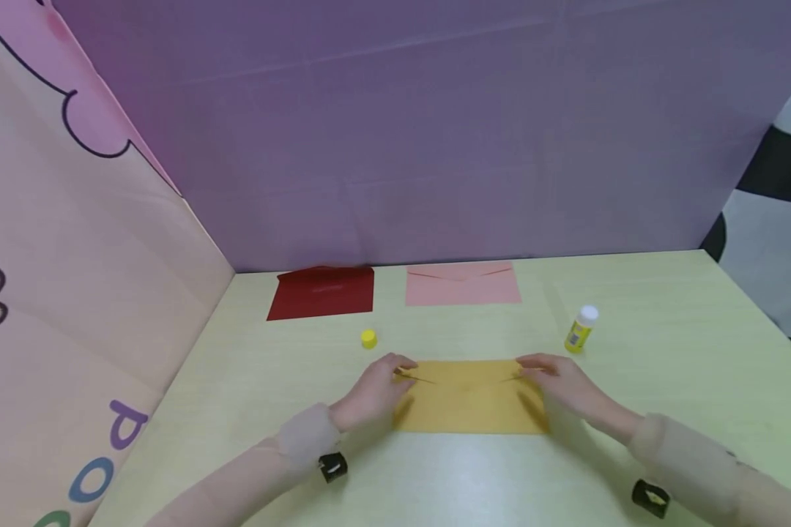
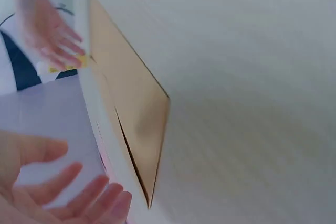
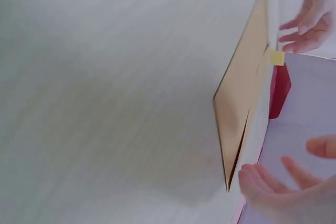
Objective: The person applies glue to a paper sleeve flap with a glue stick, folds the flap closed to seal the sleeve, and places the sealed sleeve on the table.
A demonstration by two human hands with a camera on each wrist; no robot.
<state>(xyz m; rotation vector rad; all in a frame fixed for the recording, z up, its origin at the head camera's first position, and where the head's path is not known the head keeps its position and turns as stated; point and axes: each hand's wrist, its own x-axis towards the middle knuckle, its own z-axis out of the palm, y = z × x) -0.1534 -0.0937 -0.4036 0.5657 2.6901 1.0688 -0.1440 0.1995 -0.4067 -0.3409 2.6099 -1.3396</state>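
A yellow envelope (image 1: 471,406) lies flat on the table, its flap folded down and lifting slightly along the flap's edges. My left hand (image 1: 376,389) hovers at its upper left corner. At the upper right corner is my right hand (image 1: 570,386). Both hands cast shadows on the paper. Seen from the left wrist, the fingers (image 2: 79,192) are spread and loosely bent, with nothing between them and the thumb. The right wrist view likewise has relaxed fingers (image 3: 268,182) just beside the envelope (image 3: 241,87), thumb apart.
Behind the envelope stands a yellow cap (image 1: 368,339). A glue stick (image 1: 581,329) with a white end stands to the right. Farther back lie a dark red envelope (image 1: 323,294) and a pink envelope (image 1: 463,287), near the purple wall (image 1: 435,146). A printed panel (image 1: 86,278) borders the left.
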